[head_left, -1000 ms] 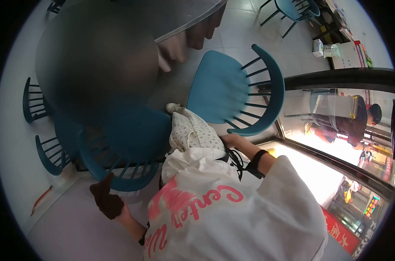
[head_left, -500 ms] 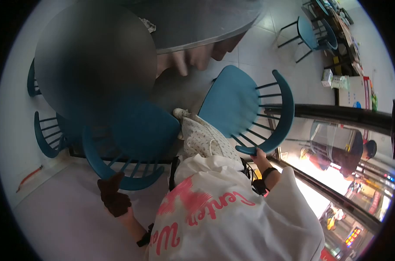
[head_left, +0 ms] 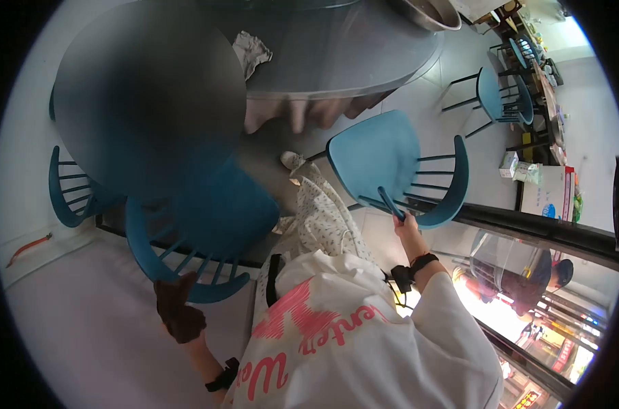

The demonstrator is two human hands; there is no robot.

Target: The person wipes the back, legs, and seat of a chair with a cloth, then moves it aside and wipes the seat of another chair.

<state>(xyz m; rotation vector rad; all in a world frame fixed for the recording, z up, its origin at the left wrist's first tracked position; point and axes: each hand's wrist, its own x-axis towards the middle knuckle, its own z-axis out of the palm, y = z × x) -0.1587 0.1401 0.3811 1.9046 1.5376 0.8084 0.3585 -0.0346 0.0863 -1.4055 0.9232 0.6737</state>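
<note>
My right hand (head_left: 403, 221) is closed round the end of the curved armrest of a blue chair (head_left: 376, 153), to the right of my legs. This chair is turned partly away, with its spindles and curved back on the right. At lower left, something dark brown, a glove or a cloth, covers my left hand (head_left: 180, 313), which is beside the curved back of a second blue chair (head_left: 217, 293). The brown covering hides its fingers, and whether it touches that chair is unclear.
A dark round table (head_left: 336, 51) with a crumpled cloth (head_left: 253, 53) and a metal bowl (head_left: 429, 13) is ahead. A third chair (head_left: 67, 198) is at left, more chairs (head_left: 488, 92) at upper right. A glass front is at right. A dark blurred disc hides the upper left.
The chair in my right hand has turned and shifted a little away to the right, my right hand moving slightly forward with it. More of the tabletop shows. My left hand is nearly unmoved.
</note>
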